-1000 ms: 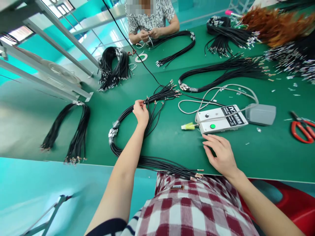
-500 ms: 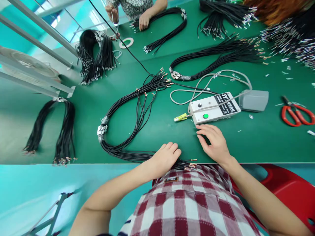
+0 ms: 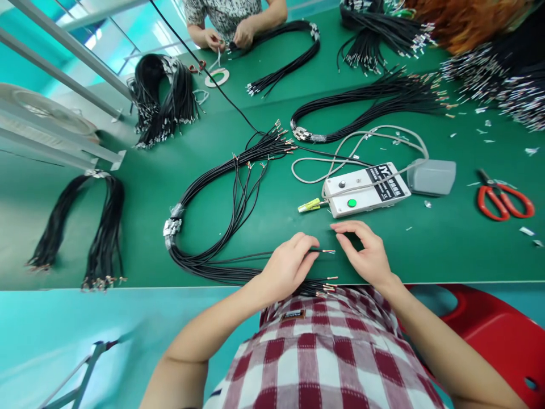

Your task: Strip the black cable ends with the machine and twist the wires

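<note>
Between thumb and fingers, my left hand (image 3: 292, 262) pinches a single black cable (image 3: 314, 249). Thin coloured wires spread from its stripped end. The rest of the black cable bundle (image 3: 225, 165) curves across the green table, bound at its bend, with its near ends lying under my left wrist at the edge. My right hand (image 3: 361, 247) is just right of the cable end, thumb and fingers apart, holding nothing. Beyond it lies a white control box (image 3: 366, 190) with a green button and a yellow-tipped lead (image 3: 311, 205).
Red-handled scissors (image 3: 504, 199) and a grey plug-in block (image 3: 432, 176) lie to the right among white scraps. More cable bundles (image 3: 164, 99) rest around the table. Across from me, a person's hands (image 3: 232, 37) work at another bundle near a tape roll (image 3: 217, 78).
My left hand has lifted one cable away from the bundle. My right hand has come slightly nearer to its end. The person opposite has brought both hands together.
</note>
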{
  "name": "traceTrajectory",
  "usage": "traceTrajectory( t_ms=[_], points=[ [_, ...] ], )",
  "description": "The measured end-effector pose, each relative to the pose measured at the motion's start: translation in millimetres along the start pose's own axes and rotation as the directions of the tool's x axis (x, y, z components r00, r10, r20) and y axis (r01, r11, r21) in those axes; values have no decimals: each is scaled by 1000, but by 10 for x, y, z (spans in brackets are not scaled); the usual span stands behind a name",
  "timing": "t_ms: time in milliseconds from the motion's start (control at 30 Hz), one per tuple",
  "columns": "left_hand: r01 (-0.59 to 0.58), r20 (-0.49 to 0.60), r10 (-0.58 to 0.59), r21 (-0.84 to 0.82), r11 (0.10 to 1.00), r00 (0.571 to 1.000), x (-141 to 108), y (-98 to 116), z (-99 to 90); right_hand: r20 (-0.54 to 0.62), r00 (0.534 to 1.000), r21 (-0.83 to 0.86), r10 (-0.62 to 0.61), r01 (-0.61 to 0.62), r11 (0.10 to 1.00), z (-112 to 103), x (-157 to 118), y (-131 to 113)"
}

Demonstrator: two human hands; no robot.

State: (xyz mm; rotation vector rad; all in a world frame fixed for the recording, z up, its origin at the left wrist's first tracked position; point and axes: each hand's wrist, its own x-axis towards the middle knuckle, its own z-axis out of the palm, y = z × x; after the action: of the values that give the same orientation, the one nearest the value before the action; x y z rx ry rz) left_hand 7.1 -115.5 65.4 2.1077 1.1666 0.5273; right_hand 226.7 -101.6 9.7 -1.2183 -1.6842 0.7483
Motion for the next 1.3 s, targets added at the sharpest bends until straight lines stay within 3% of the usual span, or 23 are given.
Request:
traceTrajectory(
  t_ms=[100, 233, 333, 433, 733, 900, 1133, 1300],
  points=[
    [14, -39, -19, -131, 991, 999, 48, 22, 16, 51, 989, 173, 139, -146, 974, 51, -19, -126],
    [81, -75, -101, -235, 969, 992, 56, 3, 23, 228, 919, 480, 320, -392, 785, 85, -11, -260],
    [83, -100, -110, -240, 967, 989, 52, -4, 37, 291, 891, 578, 347, -453, 678, 112, 20, -303],
    [89, -137, -127, -256, 963, 982, 57, -8, 67, 292, 879, 619, 376, -473, 626, 153, 57, -318],
    [234, -77, -310, -495, 837, 948, 76, -36, 123, 274, 850, 654, 449, -507, 562, 256, 23, -336],
    [279, -31, -368, -595, 754, 929, 77, -39, 138, 271, 857, 642, 438, -500, 581, 272, -24, -306],
    [262, -62, -354, -558, 788, 933, 73, -65, 177, 243, 857, 592, 455, -502, 630, 291, 25, -308],
    [121, -138, -206, -464, 878, 969, 160, -39, 178, 256, 844, 598, 472, -522, 608, 338, 21, -287]
  ],
)
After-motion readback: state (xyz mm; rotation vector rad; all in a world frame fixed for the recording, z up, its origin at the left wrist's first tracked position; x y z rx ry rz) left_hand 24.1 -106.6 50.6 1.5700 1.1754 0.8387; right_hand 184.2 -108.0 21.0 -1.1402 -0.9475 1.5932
